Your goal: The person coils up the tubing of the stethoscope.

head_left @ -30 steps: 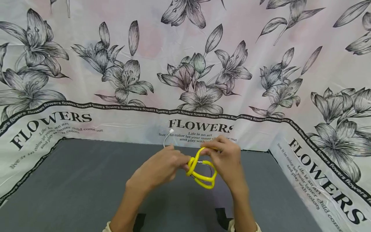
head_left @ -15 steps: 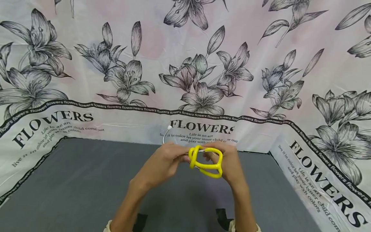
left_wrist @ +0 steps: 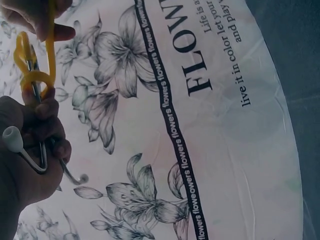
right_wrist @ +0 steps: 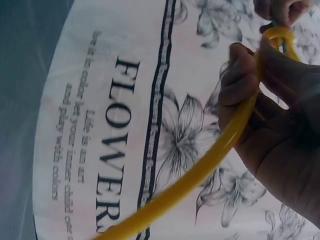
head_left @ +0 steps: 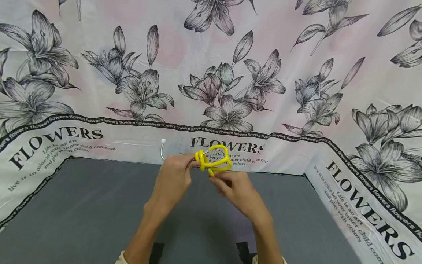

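Stethoscope (head_left: pixel 202 160) is up in the air in front of the floral cloth (head_left: pixel 280 157), above the far edge of the desk (head_left: pixel 105 205); I see it higher and further left than half a second ago. Left hand (head_left: pixel 174 179) unchanged, fingers curled round the metal tubes (left_wrist: pixel 42 150), white ear tip (left_wrist: pixel 12 139) sticking out past it. Right hand (head_left: pixel 242 192) is what changed: it was behind the yellow loop, now it's below, thumb and fingers pinching the yellow tubing (right_wrist: pixel 200 167), a length of which runs past it in my right wrist view. I take that as left steadying, right working the tubing; coils sit round the metal, wrap probably unfinished.
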{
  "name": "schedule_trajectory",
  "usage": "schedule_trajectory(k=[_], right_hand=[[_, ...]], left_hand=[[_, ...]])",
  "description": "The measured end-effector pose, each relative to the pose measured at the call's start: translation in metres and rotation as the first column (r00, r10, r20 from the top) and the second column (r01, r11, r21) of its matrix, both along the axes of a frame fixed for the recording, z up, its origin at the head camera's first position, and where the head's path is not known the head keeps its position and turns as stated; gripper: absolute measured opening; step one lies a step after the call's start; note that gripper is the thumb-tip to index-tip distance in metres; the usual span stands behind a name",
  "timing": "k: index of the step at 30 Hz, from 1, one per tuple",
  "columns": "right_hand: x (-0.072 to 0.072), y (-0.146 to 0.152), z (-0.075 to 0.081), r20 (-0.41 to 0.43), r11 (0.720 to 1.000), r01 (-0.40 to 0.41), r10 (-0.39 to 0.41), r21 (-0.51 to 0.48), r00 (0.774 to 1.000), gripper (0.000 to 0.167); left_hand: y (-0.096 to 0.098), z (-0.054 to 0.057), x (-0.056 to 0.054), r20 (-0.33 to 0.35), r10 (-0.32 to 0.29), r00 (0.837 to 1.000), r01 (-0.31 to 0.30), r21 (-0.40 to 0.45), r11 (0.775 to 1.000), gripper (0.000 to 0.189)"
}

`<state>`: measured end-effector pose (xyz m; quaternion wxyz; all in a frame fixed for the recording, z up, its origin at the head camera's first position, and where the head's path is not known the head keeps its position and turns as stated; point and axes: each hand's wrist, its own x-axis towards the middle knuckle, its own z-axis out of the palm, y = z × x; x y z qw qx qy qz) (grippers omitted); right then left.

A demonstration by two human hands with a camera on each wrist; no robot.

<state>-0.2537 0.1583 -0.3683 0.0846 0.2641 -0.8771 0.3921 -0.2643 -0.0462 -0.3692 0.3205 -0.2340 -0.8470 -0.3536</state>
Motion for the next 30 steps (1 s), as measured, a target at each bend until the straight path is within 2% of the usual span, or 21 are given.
schedule_trajectory(k=[3,6,10,14,17,19,22,25,28,30], right_hand=[[0.004,-0.005,0.003,0.006,0.999,-0.033,0.033,0.036,0.999,0.01],[0.008,-0.008,0.007,-0.051,0.995,-0.032,0.037,0.092,0.998,0.007],[0.013,-0.011,0.009,-0.126,0.982,-0.051,0.074,0.181,0.989,0.004],[0.02,-0.014,0.01,-0.15,0.965,-0.082,0.122,0.251,0.981,0.009],[0.025,-0.013,0.013,-0.205,0.96,-0.046,0.106,0.278,0.973,0.013],[0.028,-0.012,0.015,-0.271,0.961,-0.002,0.08,0.278,0.959,0.014],[0.031,-0.009,0.018,-0.406,0.963,0.09,0.022,0.254,0.914,0.011],[0.031,-0.006,0.018,-0.541,0.957,0.191,-0.043,0.22,0.84,0.012],[0.028,-0.001,0.016,-0.632,0.943,0.274,-0.097,0.188,0.769,0.02],[0.024,0.003,0.015,-0.664,0.939,0.3,-0.116,0.17,0.738,0.024]], left_hand=[[-0.002,-0.003,-0.002,-0.041,0.095,0.995,-0.096,-0.022,0.995,0.01],[-0.002,-0.005,-0.003,-0.083,0.157,0.984,-0.161,-0.053,0.985,0.012],[0.0,-0.008,-0.005,-0.09,0.19,0.978,-0.196,-0.054,0.979,0.012],[0.002,-0.012,-0.004,-0.071,0.222,0.973,-0.226,-0.053,0.973,0.012],[0.003,-0.013,-0.003,-0.083,0.23,0.97,-0.236,-0.079,0.969,0.013],[0.003,-0.013,-0.003,-0.111,0.226,0.968,-0.238,-0.111,0.965,0.013],[0.004,-0.012,-0.002,-0.162,0.2,0.966,-0.228,-0.175,0.958,0.011],[0.007,-0.012,-0.002,-0.188,0.14,0.972,-0.186,-0.255,0.949,0.012],[0.011,-0.013,-0.001,-0.181,0.07,0.981,-0.132,-0.36,0.924,0.012],[0.013,-0.014,0.001,-0.164,0.024,0.986,-0.092,-0.416,0.905,0.013]])
